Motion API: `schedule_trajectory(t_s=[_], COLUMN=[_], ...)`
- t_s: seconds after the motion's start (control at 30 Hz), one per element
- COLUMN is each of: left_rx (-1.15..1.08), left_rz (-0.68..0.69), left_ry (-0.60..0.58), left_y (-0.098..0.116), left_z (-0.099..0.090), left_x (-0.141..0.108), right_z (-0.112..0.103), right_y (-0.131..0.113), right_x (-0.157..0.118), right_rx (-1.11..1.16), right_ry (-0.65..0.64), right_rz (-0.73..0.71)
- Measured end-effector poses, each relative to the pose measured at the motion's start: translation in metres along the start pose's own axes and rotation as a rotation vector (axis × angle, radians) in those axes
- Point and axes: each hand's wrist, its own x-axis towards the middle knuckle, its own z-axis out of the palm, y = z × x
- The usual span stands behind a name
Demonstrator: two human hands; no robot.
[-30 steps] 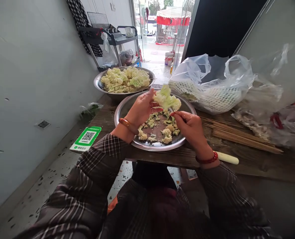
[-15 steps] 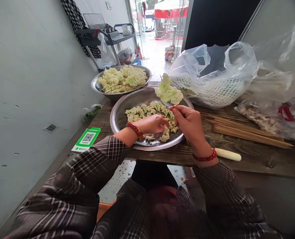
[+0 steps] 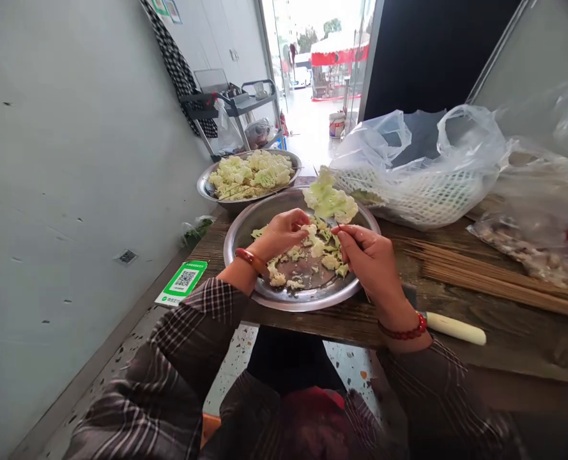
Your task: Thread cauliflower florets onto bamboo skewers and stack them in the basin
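Over the large metal basin (image 3: 238, 281), my right hand (image 3: 367, 255) pinches a thin skewer. Pale green-white cauliflower pieces (image 3: 330, 197) are threaded on the skewer's upper part, above my fingers. My left hand (image 3: 284, 235) is closed, thumb and fingers round a small cauliflower floret (image 3: 314, 243) that partly shows beyond the fingertips. More loose florets (image 3: 278, 277) lie in the basin below both hands, some hidden behind my left hand.
Behind stands a second metal bowl (image 3: 206, 185) heaped with skewered cauliflower. To the right are a bundle of bamboo skewers (image 3: 494, 278), a pale-handled knife (image 3: 456, 328) and plastic bags (image 3: 422, 185). A green QR card (image 3: 185, 281) lies at the table's left edge.
My left hand has risen from low in the basin and now has a floret at its fingertips. My right hand keeps the skewer at nearly the same spot. The camera view has shifted slightly.
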Motion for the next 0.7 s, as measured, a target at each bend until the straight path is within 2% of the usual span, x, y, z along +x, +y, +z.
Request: schedule_trajectory(t_s=[0.17, 0.27, 0.37, 0.43, 0.5, 0.7], left_rx=[-0.498, -0.708, -0.659, -0.523, -0.487, -0.796], left_rz=[-0.096, -0.099, -0.102, -0.106, -0.089, -0.07], left_ry=[0.202, 0.195, 0.14, 0.151, 0.181, 0.246], left_y=[0.013, 0.017, 0.018, 0.017, 0.017, 0.02], left_z=[-0.012, -0.017, -0.018, -0.016, -0.015, -0.02], left_x=[-0.005, -0.007, -0.007, -0.007, -0.007, -0.009], right_z=[0.001, 0.002, 0.002, 0.002, 0.002, 0.003], right_y=[-0.001, -0.001, -0.001, -0.001, -0.001, -0.001], right_x=[-0.002, -0.003, -0.003, -0.003, -0.003, -0.003], right_rx=[0.028, 0.025, 0.019, 0.017, 0.017, -0.008], right_ry=[-0.003, -0.009, -0.009, -0.006, -0.001, -0.009], right_rz=[0.027, 0.031, 0.045, 0.053, 0.057, 0.059])
